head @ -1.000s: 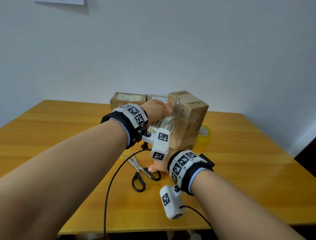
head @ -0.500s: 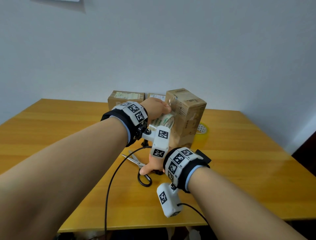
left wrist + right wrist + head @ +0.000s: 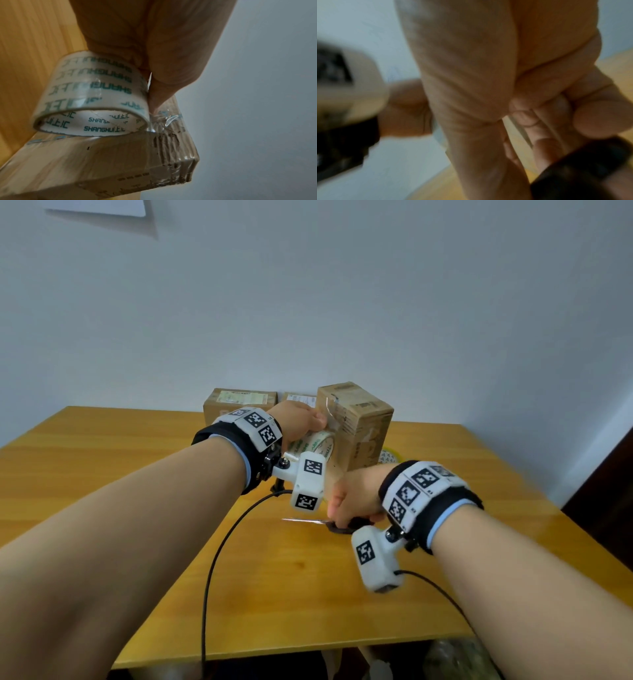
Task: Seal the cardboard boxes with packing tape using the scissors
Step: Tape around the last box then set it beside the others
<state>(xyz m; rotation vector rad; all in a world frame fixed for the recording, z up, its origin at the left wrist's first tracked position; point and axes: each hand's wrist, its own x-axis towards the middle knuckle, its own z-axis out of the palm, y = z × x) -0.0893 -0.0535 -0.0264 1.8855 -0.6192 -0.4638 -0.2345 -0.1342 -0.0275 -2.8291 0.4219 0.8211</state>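
The right hand [image 3: 356, 498] is closed around the black handles of the scissors [image 3: 329, 522], which a second ago lay flat on the table [image 3: 479, 559] in front of the box; now they are lifted, blades pointing left, just below the left wrist. The left hand [image 3: 301, 422] grips the tape roll [image 3: 92, 97] against the near face of the upright box [image 3: 356, 433], thumb pinning the clear strip at its top edge. The roll has barely moved. With scissors in hand, the cut between roll and box looks like the next step. Two more boxes [image 3: 239, 402] wait at the table's far edge, beside a yellow roll [image 3: 388, 455] behind the upright box
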